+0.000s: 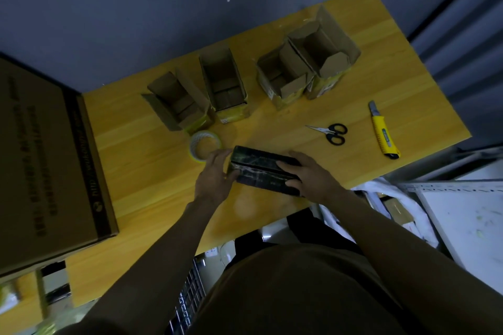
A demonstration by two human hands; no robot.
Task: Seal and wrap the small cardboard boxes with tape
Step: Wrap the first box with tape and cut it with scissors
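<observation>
Yellow wooden table (272, 35), brown open boxes (223, 81), black-handled scissors (333, 134), yellow knife (383, 133), dark glossy box (261, 170)

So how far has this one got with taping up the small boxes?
Early. Done: nothing looks finished and set aside. In hand: the left hand and right hand grip a dark, glossy rectangular box. Left: four open brown cardboard boxes stand behind, flaps up, and the yellow-edged tape roll lies beside the left hand.

Black scissors (330, 133) near yellow utility knife (383, 133); large carton (49, 160) at table (152, 171) edge.
</observation>
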